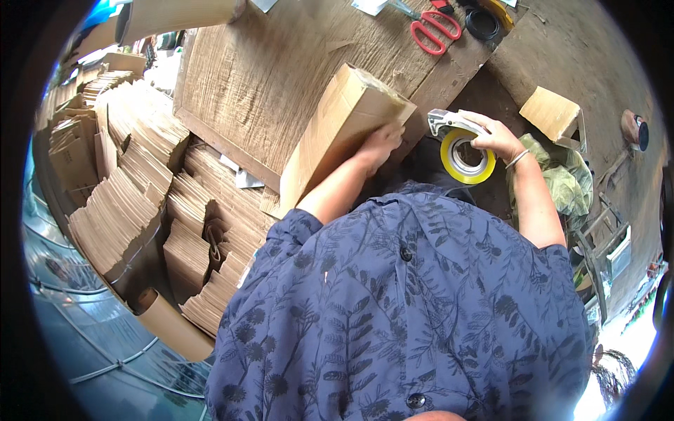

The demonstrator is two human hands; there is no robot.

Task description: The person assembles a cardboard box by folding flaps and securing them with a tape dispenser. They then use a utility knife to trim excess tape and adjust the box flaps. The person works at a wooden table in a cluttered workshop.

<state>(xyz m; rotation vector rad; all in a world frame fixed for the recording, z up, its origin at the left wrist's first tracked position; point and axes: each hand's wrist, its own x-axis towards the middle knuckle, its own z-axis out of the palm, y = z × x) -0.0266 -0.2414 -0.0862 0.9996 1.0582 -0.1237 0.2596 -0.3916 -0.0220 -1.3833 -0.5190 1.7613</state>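
Note:
A long cardboard box [326, 130] lies tilted along the near edge of the wooden table, its far end showing strips of shiny tape. My left hand [381, 149] presses against the box's right side near that end, fingers bent around it. In my right hand [500, 138] is a tape dispenser [444, 122] with a metal head, loaded with a yellow-edged roll of tape [449, 156]. The dispenser is held apart from the box, to its right. My right fingers wrap its handle and partly cover it.
Scissors with red handles [437, 32] and a black tape roll [481, 24] lie on the far right of the wooden table [253, 77]. Stacks of flat cardboard [116, 210] fill the left. An open carton [551, 116] and a greenish sack [562, 179] sit at right.

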